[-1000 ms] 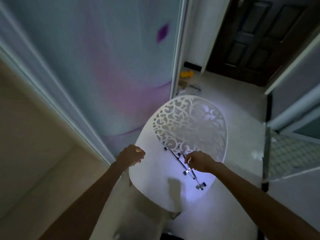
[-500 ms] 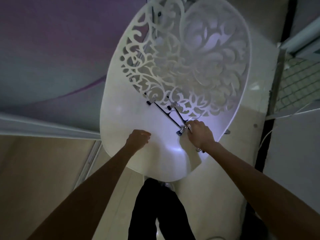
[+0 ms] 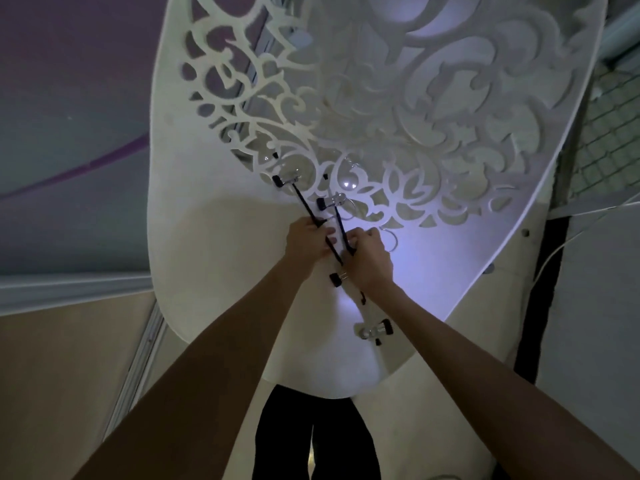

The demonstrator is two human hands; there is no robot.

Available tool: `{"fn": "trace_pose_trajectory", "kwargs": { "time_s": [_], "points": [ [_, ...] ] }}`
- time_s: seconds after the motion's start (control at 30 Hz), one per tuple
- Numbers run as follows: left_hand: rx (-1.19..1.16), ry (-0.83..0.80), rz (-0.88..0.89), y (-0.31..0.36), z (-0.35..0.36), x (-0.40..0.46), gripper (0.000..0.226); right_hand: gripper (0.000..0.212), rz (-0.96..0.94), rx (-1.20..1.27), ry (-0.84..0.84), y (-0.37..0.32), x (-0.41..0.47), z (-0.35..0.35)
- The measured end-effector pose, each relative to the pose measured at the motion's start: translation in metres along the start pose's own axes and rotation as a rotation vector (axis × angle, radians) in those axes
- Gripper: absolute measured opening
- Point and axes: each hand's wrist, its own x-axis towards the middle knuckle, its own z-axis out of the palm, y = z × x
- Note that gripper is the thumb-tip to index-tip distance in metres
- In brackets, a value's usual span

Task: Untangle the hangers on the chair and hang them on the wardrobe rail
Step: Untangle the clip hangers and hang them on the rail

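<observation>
The hangers [image 3: 332, 230] lie on the seat of the chair [image 3: 214, 258], crossed over one another, and both hands meet over their middle. The left hand [image 3: 306, 242] sits just left of the right hand [image 3: 369, 259], the two nearly touching. Beyond the hands, two clip ends reach the foot of the chair's backrest. Nearer than the right hand, more clips lie on the seat. The person's legs [image 3: 317, 441] stand below the seat's near edge.
</observation>
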Motion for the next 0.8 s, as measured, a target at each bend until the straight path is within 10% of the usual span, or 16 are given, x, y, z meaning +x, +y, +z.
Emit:
{"fn": "trace_pose_trajectory", "kwargs": {
  "time_s": [0.43,0.8],
  "points": [
    [-0.026,0.113,-0.017,0.012,-0.086,-0.079,0.011,0.030,-0.325,0.245,0.097,-0.037,-0.058,-0.065],
    [-0.222,0.193,0.057,0.038,-0.150,-0.258,0.009,0.029,-0.680,-0.262,0.263,-0.112,-0.168,-0.163]
  ]
}}
